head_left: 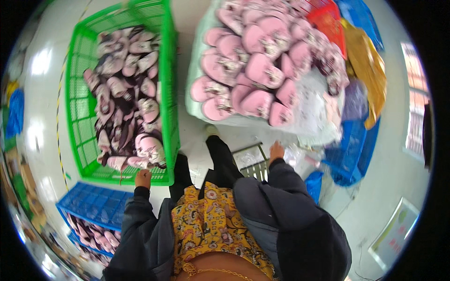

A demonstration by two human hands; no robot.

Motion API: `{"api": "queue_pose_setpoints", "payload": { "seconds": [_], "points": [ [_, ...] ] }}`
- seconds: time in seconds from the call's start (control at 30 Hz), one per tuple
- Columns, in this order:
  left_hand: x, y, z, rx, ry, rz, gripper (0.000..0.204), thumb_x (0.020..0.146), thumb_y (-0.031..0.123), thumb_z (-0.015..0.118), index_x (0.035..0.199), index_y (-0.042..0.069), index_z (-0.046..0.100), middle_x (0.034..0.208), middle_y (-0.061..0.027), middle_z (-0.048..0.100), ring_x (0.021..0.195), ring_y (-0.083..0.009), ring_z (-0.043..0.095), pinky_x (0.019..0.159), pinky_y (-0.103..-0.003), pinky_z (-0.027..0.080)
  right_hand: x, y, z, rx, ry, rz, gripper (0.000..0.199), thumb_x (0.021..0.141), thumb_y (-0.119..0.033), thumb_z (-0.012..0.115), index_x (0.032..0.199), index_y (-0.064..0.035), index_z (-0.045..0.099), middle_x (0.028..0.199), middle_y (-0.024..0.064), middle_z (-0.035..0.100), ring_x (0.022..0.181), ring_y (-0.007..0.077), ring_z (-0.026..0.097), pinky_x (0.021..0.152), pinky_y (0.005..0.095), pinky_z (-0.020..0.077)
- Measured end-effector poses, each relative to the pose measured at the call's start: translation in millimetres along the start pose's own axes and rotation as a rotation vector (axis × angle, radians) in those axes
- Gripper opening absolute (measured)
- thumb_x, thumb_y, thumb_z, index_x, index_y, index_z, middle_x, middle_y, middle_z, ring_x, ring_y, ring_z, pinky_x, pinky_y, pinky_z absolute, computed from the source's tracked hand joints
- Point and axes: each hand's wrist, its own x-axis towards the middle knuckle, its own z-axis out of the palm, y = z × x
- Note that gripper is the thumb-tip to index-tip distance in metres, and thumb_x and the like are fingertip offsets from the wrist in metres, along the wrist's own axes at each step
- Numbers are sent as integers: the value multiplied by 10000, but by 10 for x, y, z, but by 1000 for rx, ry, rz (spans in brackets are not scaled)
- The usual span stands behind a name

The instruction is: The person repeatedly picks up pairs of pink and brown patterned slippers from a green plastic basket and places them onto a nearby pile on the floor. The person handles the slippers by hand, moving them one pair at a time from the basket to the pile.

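My left hand (143, 178) is at the near edge of a tall green plastic crate (169, 117), its fingers curled over the rim. Inside the crate lie many pink and black shoe uppers (123, 89), piled loosely. To the right, my right hand (276, 151) hangs beside a slatted metal-framed stool (253, 161). It is small and blurred, so I cannot make out its fingers or whether it touches the stool. Ahead of it stands a table with a pale cover (309, 105), bearing a heap of pink rounded shoe uppers (262, 70).
Blue crates (96, 203) holding more pink pieces stand at lower left. Beyond the table's right side are a red basket (330, 28), a yellow-brown plastic sheet (370, 65) and a blue bin (349, 154). A framed board (393, 232) lies at right. My legs are between crate and table.
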Motion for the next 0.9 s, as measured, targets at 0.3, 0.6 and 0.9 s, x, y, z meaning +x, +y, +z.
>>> {"api": "queue_pose_setpoints", "payload": {
  "seconds": [0.3,0.6,0.9],
  "points": [
    [346,-809,-563,-41,269,-137,212,790,219,658,941,75,621,935,-134,599,852,-332,568,757,-428,465,-588,-2940,-1047,1015,-1337,18,252,922,-306,577,846,-66,579,635,10,535,465,78,425,429,224,339],
    [717,-1631,-1105,240,340,-404,230,778,264,635,967,132,645,947,-80,636,920,-302,595,852,-445,415,-667,-5244,-1211,1227,-1207,-231,199,957,-250,537,1001,-61,581,770,-6,558,606,64,478,543,195,382],
    [711,-2099,-1019,357,467,-421,178,792,245,650,909,110,645,873,-66,635,873,-271,590,870,-411,399,457,-7243,71,1263,-1217,-198,147,919,-236,600,970,-102,569,788,-21,579,626,58,530,525,202,443]
  ]
}}
